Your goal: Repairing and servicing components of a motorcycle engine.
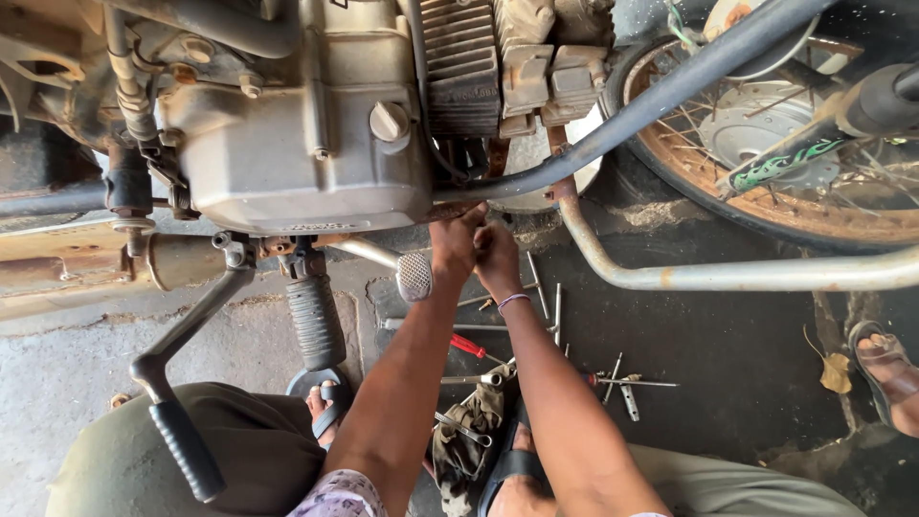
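A: Start at the fingers. What are they doing?

B: Both hands meet under the motorcycle engine (306, 124). The left hand (454, 245) and right hand (497, 257) press close together at the lower edge of the crankcase, just at 5 o'clock from the round filler cap (389, 122). The fingers are curled inward, but whether they clamp anything I cannot tell; whatever is there is hidden.

A: And around them?

B: A metal brake pedal (414, 276) sits just at 9 o'clock of the left hand. A rusty crash-guard tube (728, 278) runs off at 3 o'clock.

A: The floor?

B: Dark, oil-stained concrete floor (728, 354). Loose tools lie on it at 6 o'clock from the hands: a red-handled screwdriver (468, 346), thin rods (632, 383), and spanners on a grimy rag (469, 421).

A: The engine itself?

B: Dull grey, dusty, with cooling fins at 12 o'clock. A rubber footpeg (316, 321) and kick-start lever (182, 440) hang at 8 o'clock; a spoked wheel (766, 144) stands at 2 o'clock.
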